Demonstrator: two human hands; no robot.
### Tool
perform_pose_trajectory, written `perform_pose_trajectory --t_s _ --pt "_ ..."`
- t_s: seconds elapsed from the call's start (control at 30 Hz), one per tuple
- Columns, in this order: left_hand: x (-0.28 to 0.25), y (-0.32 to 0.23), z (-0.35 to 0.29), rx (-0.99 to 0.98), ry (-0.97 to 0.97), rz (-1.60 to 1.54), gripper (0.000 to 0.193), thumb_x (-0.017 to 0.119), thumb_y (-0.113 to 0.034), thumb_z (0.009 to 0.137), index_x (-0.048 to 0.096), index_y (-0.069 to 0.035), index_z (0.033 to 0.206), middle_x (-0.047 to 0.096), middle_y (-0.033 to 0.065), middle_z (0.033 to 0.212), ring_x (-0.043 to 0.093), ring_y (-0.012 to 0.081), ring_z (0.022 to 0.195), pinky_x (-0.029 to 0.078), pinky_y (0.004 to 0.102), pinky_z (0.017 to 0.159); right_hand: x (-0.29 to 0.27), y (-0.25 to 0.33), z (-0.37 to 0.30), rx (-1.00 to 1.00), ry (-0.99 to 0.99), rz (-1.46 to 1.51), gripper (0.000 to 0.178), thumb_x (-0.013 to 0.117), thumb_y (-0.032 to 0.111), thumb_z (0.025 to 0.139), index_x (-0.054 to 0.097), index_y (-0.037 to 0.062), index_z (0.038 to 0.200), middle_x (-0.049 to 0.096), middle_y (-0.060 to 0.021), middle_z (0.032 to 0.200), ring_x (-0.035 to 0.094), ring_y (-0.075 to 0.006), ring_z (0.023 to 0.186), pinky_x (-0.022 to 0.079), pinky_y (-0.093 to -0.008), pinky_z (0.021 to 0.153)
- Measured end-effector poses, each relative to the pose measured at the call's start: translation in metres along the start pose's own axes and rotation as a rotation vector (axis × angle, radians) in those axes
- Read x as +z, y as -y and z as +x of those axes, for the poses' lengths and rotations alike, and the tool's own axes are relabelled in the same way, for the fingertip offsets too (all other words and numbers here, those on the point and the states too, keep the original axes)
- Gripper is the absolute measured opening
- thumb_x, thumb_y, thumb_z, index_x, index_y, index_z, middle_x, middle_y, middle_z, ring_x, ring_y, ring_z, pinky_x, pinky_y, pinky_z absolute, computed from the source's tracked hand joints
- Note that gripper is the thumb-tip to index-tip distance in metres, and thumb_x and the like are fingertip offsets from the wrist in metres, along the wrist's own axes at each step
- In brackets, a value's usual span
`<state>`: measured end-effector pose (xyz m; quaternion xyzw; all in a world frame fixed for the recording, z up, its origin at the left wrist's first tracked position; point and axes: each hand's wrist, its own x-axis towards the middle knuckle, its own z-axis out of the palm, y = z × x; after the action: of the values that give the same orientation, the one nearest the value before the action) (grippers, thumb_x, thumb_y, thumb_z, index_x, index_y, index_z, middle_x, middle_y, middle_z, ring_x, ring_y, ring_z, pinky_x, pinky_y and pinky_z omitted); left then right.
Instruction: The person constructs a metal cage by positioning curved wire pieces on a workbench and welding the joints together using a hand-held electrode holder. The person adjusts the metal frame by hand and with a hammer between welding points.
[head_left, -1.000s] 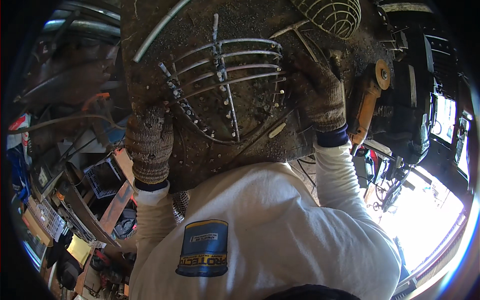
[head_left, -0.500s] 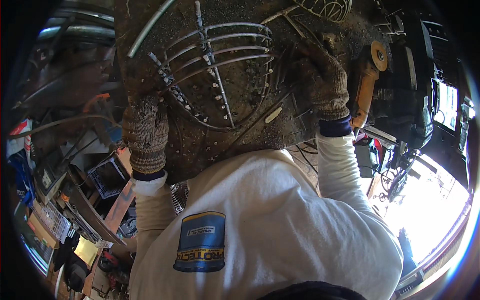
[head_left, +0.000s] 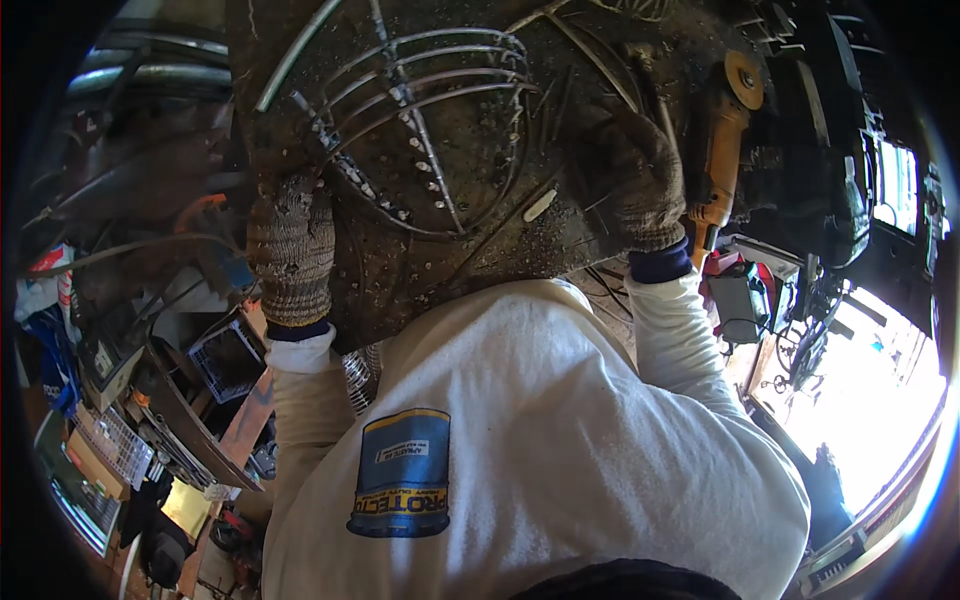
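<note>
A curved cage of welded metal rods (head_left: pixel 428 165) lies on the dark, dirty metal table (head_left: pixel 400 295). Beside the cage's left end is my left hand (head_left: pixel 292 235) in a brown knit glove; its fingers fade into shadow, so I cannot tell if they grip the rod. To the right of the cage, my gloved right hand (head_left: pixel 645 175) is low over the table. Its fingers are dark and partly hidden. Along its outer side runs a thin straight rod (head_left: pixel 667 125); whether it is held cannot be made out.
An orange angle grinder (head_left: pixel 722 150) with a tan disc lies right of my right hand. A pale stick-like piece (head_left: pixel 541 206) rests below the cage. A grey pipe (head_left: pixel 298 55) lies at far left. Crates and clutter (head_left: pixel 228 355) fill the lower left.
The cage, pale piece and grinder sit slightly higher and further left in the picture. My right hand has come a little closer to me, and the thin rod beside it now shows.
</note>
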<state>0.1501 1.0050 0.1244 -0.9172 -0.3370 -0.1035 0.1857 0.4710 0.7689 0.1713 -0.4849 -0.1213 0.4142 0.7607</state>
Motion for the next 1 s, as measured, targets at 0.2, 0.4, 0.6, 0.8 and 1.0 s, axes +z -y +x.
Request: perform_pose_trajectory --t_s 0.2,0.4,0.6,0.8,1.0 --pt "0.000 0.008 0.007 0.031 -0.130 -0.237 0.034 0.068 -0.025 0.090 0.067 -0.020 0.124 0.065 0.0084 0.126 0.065 0.0305 0.108 0.054 0.0439 0.090 0.013 0.022 -0.020 -0.406 0.073 -1.095 0.037 0.052 0.027 0.104 0.060 -0.0005 0.128 0.067 -0.0145 0.121 0.066 -0.0243 0.109 0.053 -0.0362 0.093" --pt "0.002 0.007 0.010 0.069 -0.216 -0.236 0.026 0.072 -0.019 0.087 0.074 -0.016 0.112 0.071 0.0129 0.115 0.068 0.0329 0.101 0.056 0.0428 0.089 0.008 0.017 -0.044 -0.369 0.071 -1.065 0.036 0.057 0.024 0.101 0.061 0.0020 0.129 0.069 -0.0147 0.119 0.068 -0.0255 0.106 0.053 -0.0349 0.092" --pt "-0.003 0.007 0.016 0.081 -0.231 -0.210 0.022 0.071 -0.020 0.088 0.074 -0.015 0.110 0.071 0.0096 0.117 0.068 0.0307 0.103 0.056 0.0414 0.090 -0.015 -0.012 -0.052 -0.250 0.083 -0.949 0.031 0.058 0.025 0.098 0.067 0.0071 0.123 0.071 -0.0145 0.113 0.070 -0.0293 0.101 0.056 -0.0365 0.086" --pt "-0.006 0.009 0.013 0.187 -0.211 -0.015 0.024 0.069 -0.022 0.089 0.073 -0.013 0.111 0.071 0.0095 0.117 0.068 0.0302 0.104 0.055 0.0416 0.091 -0.007 -0.016 -0.053 -0.162 -0.022 -0.932 0.037 0.059 0.036 0.097 0.069 0.0071 0.119 0.072 -0.0161 0.107 0.070 -0.0316 0.099 0.056 -0.0392 0.085" --pt "0.007 0.014 0.010 0.165 -0.150 -0.044 0.028 0.065 -0.022 0.090 0.070 -0.017 0.118 0.066 0.0048 0.125 0.065 0.0273 0.109 0.054 0.0413 0.093 -0.005 -0.016 -0.052 -0.277 -0.028 -1.064 0.038 0.059 0.035 0.096 0.068 0.0068 0.121 0.072 -0.0169 0.107 0.070 -0.0323 0.100 0.055 -0.0397 0.086"
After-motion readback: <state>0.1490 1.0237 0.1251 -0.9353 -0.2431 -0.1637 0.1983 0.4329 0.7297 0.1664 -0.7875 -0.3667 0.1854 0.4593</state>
